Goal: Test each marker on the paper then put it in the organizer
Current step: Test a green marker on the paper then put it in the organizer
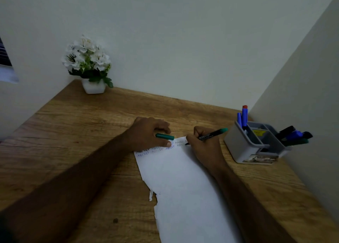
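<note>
Right hand (pixel 203 143) grips one marker (pixel 207 136) on paper (pixel 183 187) — left hand (pixel 148 132) holds one cap (pixel 164 136).

A white paper (pixel 183 184) lies on the bench, its left edge torn, with rows of "ABCDEF" lettering across its far end. A green-ended black marker (pixel 209 135), uncapped, slants with its tip on the paper's far right corner. Its green cap (pixel 164 136) lies at the paper's far edge. The grey organizer (pixel 244 147) stands right of the paper, holding blue, black and green markers (pixel 293 135) in its compartments.
</note>
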### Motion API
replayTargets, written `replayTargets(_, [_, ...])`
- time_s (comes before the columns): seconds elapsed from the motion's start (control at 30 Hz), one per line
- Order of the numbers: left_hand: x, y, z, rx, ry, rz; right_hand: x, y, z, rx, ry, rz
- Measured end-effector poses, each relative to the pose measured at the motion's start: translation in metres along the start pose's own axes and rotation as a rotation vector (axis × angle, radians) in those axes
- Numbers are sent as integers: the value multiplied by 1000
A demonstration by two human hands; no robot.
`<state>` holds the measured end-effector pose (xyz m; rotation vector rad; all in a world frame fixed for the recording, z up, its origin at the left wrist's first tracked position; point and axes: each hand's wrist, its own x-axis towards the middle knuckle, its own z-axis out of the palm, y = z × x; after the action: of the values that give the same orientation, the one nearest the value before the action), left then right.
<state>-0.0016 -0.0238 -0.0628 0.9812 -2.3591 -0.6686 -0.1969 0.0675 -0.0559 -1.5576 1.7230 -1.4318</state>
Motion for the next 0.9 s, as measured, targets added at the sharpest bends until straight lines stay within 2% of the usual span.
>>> replayTargets(0.2, [0, -1, -1, -23, 14, 19, 0, 1, -10, 169, 67, 30])
replayTargets(0.37, [-2, 4, 0, -30, 72, 33, -4, -3, -13, 186, 33, -103])
replayTargets(0.43, [-3, 11, 0, 20, 128, 49, -3, -4, -14, 291, 0, -118])
replayTargets(0.57, [-6, 26, 0, -80, 191, 81, 0, -4, -17, 509, -21, -108])
replayTargets(0.9, [-4, 28, 6, -77, 187, 115, -1, -3, -19, 536, 8, -140])
